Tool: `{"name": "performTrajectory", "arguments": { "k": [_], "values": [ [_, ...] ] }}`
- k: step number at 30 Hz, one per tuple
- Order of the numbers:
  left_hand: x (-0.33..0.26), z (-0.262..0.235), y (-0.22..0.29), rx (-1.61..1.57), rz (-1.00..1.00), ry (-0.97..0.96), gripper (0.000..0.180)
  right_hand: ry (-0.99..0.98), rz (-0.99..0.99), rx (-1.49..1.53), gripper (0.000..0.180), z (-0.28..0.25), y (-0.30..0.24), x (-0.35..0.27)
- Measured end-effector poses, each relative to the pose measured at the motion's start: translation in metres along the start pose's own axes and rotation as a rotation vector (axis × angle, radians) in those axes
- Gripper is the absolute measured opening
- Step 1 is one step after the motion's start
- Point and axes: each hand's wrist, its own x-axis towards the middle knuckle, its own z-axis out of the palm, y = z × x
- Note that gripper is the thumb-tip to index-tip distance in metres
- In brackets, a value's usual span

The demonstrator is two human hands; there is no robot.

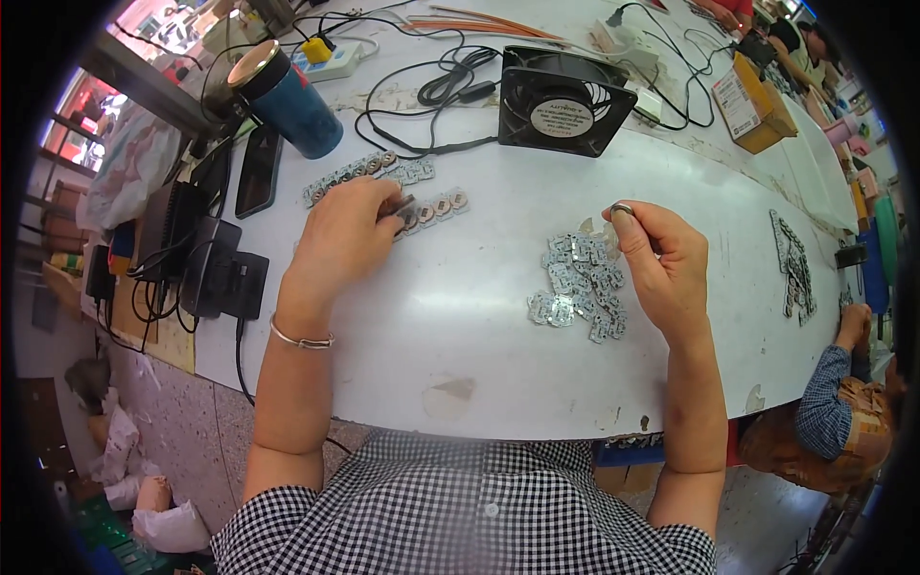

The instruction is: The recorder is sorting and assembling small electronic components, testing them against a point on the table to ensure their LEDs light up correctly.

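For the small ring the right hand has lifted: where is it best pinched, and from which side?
Probably across its rim, from above. The right hand holds the small ring at its fingertips, clear of the pile of flat metal pieces. The ring looks thin and round, so its outer edge seems the best purchase.

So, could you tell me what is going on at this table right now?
A person sits at a white table. The left hand rests on a strip of small metal plates with rings, while the right hand pinches a small ring above a loose pile of plates. A black fan stands behind.
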Motion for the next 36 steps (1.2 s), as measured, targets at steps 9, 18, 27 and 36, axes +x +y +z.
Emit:
{"name": "performTrajectory", "arguments": {
  "k": [9, 18, 27, 36],
  "values": [
    [-0.009, 0.01, 0.03, -1.047, 0.02, -0.073, 0.022, -0.049, 0.031, 0.078, 0.016, 0.003, -0.005, -0.005],
    [-0.009, 0.032, 0.035, -0.924, -0.109, -0.287, 0.017, -0.115, -0.016, 0.01, 0.013, 0.004, -0.016, -0.005],
    [-0.022, 0.031, 0.056, -0.927, 0.081, -0.157, 0.027, -0.165, -0.028, 0.041, 0.014, 0.008, -0.02, -0.007],
    [-0.025, 0.034, 0.069, -1.362, 0.073, -0.223, 0.036, -0.705, 0.014, 0.239, 0.012, 0.011, -0.031, -0.012]
  ]
}}
